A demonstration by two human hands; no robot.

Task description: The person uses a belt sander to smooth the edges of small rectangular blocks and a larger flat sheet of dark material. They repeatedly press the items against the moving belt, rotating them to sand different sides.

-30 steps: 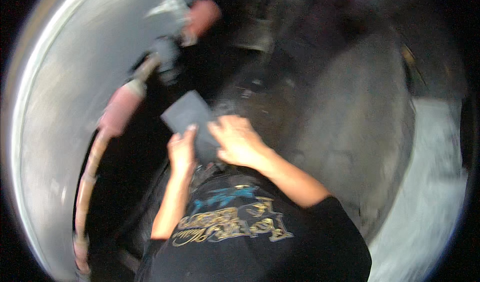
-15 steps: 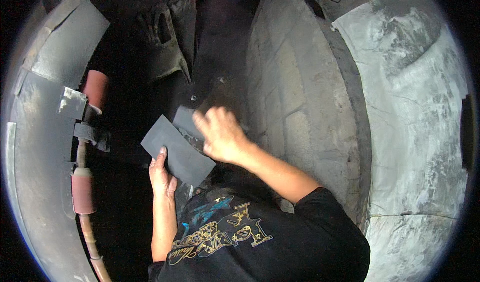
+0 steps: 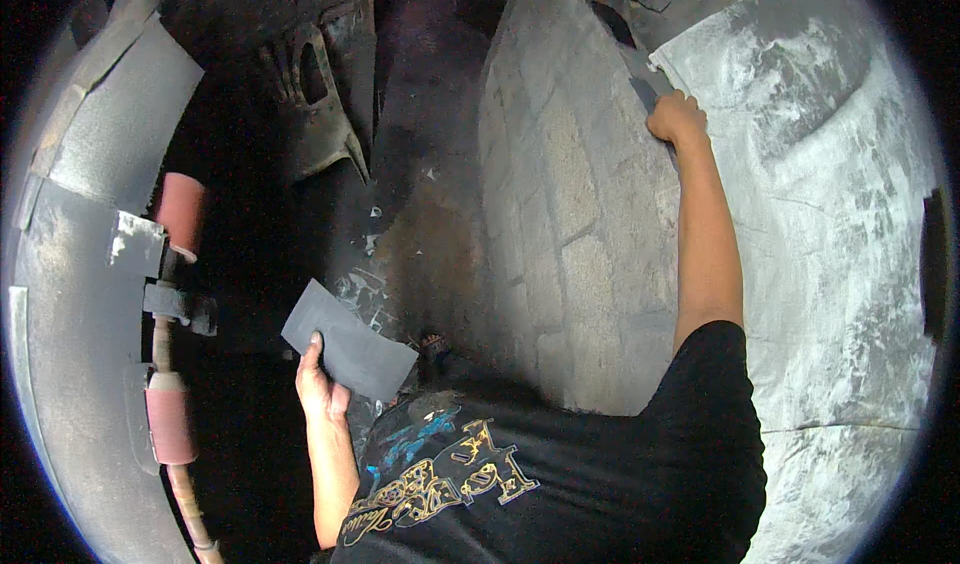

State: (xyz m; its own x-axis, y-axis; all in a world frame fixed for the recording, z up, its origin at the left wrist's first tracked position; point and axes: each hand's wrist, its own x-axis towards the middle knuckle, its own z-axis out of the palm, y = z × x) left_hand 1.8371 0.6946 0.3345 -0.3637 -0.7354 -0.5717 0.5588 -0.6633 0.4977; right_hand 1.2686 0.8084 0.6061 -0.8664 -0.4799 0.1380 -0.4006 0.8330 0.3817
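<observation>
Fingers of the left hand [image 3: 322, 386] pinch the lower left edge of a dark grey rectangular sheet [image 3: 348, 341], seemingly sandpaper, thumb on top, holding it flat and tilted in the lower left-centre of the frame, clear of everything around it. The right hand [image 3: 677, 119], up in the upper right with the arm stretched straight, is closed over a smaller dark piece [image 3: 642, 90] pressed to the edge where a grey stone-like block wall [image 3: 570, 214] meets a pale, dusty curved panel [image 3: 840, 224]; only a corner of that piece pokes out above the knuckles, so what it is cannot be told.

Below the sheet, a black T-shirt [image 3: 560, 484] with gold and blue print fills the bottom centre. Between the sheet and the wall runs a dark, stained floor strip [image 3: 420, 194] scattered with pale scraps. On the left side of the frame a large grey curved body panel [image 3: 80, 364] carries patches of masking tape, and beside it a pipe or hose [image 3: 170, 344] bears two reddish sleeves, one above the other. Another dark, cut-out panel [image 3: 320, 94] stands at the upper left-centre.
</observation>
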